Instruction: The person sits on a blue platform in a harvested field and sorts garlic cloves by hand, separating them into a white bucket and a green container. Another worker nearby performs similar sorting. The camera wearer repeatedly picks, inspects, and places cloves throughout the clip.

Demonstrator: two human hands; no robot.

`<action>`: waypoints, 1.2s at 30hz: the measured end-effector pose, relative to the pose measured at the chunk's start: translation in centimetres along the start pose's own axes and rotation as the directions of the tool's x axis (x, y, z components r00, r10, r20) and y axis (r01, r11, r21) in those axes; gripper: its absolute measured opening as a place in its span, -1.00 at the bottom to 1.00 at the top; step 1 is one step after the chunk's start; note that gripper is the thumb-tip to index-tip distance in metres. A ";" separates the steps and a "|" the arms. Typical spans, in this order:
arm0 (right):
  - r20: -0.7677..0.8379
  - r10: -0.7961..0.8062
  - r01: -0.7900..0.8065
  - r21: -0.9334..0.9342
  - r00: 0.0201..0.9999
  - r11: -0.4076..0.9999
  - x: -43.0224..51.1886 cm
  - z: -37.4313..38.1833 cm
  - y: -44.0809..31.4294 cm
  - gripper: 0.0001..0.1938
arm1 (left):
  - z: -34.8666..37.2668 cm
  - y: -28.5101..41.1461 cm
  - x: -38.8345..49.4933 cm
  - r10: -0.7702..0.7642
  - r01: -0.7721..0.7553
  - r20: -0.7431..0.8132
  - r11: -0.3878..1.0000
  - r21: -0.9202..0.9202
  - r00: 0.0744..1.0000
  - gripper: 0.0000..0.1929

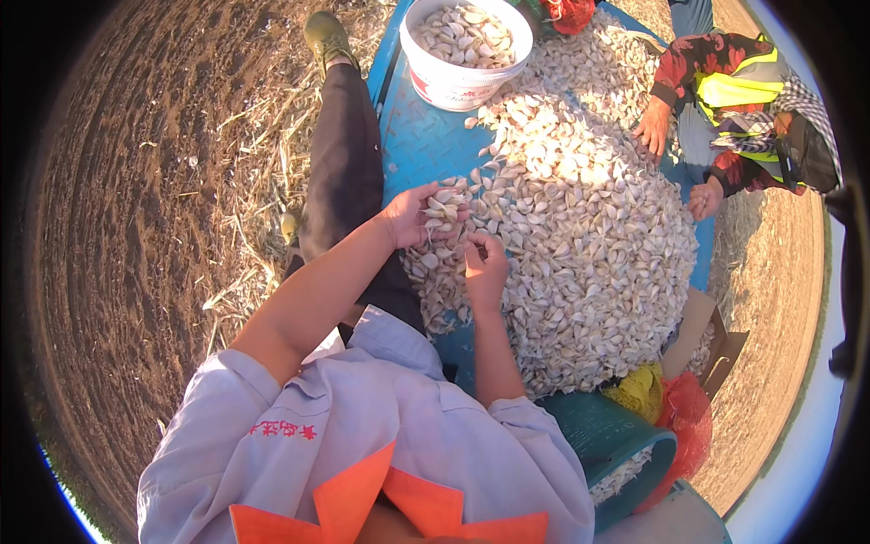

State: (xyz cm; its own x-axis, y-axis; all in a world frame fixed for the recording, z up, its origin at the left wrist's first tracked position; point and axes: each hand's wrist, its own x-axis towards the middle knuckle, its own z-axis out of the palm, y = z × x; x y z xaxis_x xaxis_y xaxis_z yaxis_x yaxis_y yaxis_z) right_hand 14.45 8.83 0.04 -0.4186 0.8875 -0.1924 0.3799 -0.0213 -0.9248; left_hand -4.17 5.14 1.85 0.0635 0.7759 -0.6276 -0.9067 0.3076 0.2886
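Several garlic cloves (444, 209) lie in the cupped palm of my left hand (414, 219), at the left edge of a large heap of loose garlic cloves (584, 258). Close below and to its right is my right hand (486, 262), with its fingers curled and thumb near the index finger; whether a clove is between them cannot be made out. The heap is spread over a blue metal surface (428, 149). Beyond my left hand stands a white plastic bucket (452, 92) holding more cloves.
Across the heap a co-worker (741, 102) has one hand on the cloves. Near my right side are a tipped green bucket (598, 435), yellow (639, 391) and red mesh bags (686, 415) and a cardboard box (724, 357). Straw-strewn soil (170, 204) lies at left.
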 end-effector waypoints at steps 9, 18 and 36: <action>0.041 -0.354 0.351 -0.277 0.934 0.894 1.4 1.3 -2.4 -0.76 | -0.6 -0.4 0.6 -0.001 0.003 0.116 1.000 -0.013 0.993 -0.51; -0.127 -0.103 0.060 -0.305 0.987 0.951 2.2 -1.3 -1.3 -0.79 | -1.6 0.2 -0.1 0.180 -0.178 -0.168 0.984 0.026 0.969 -0.66; 0.293 -0.411 0.477 -0.738 0.864 0.477 10.3 1.9 -1.1 -0.82 | -3.0 -0.5 1.1 0.267 -0.160 -0.371 0.942 0.294 0.889 -0.85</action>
State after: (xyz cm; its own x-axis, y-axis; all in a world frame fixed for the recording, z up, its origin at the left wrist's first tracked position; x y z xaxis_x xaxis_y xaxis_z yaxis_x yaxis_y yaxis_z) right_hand 8.13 17.08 -1.55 -0.7590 0.6404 0.1176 0.5905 0.7531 -0.2901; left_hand -4.87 4.19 -1.18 -0.3403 0.5680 -0.7494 -0.7422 0.3270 0.5849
